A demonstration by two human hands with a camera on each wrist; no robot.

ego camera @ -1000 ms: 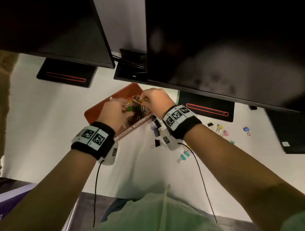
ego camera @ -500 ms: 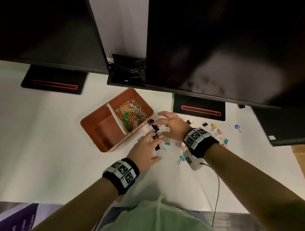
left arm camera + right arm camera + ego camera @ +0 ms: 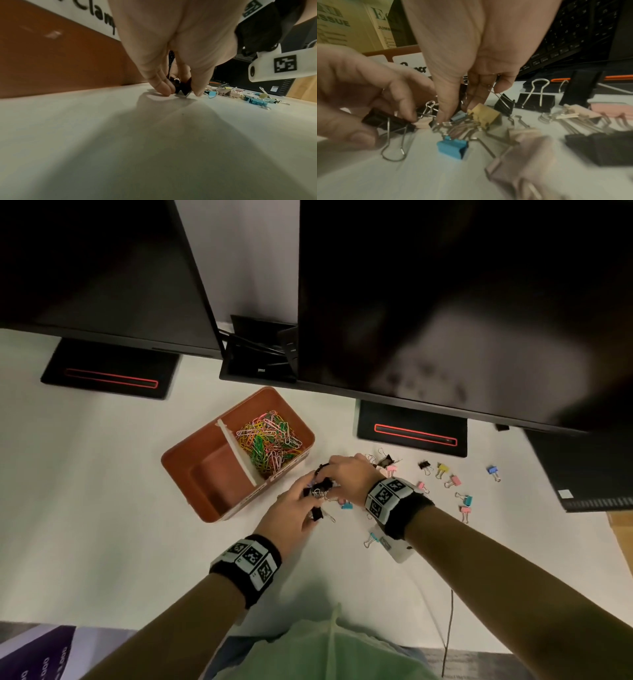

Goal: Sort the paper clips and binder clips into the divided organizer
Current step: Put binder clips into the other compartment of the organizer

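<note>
Both hands gathering binder clips beside the organizer

The white desk (image 3: pixel 85 491) bears an orange organizer (image 3: pixel 181 463) labelled "Clam…", paper clips (image 3: pixel 270 440) in its far compartment. Left hand (image 3: pixel 291 515) pinches a black binder clip (image 3: pixel 181 86); right hand (image 3: pixel 349 474) grips clip wires among scattered binder clips (image 3: pixel 448 477).

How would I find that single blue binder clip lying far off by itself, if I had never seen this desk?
Start at the right monitor's black base with the red-lit outline on the white desk. To its right, past the scattered pink and yellow clips, lies the blue binder clip. It is the rightmost clip, lying apart from the others near the dark keyboard's edge.
</note>
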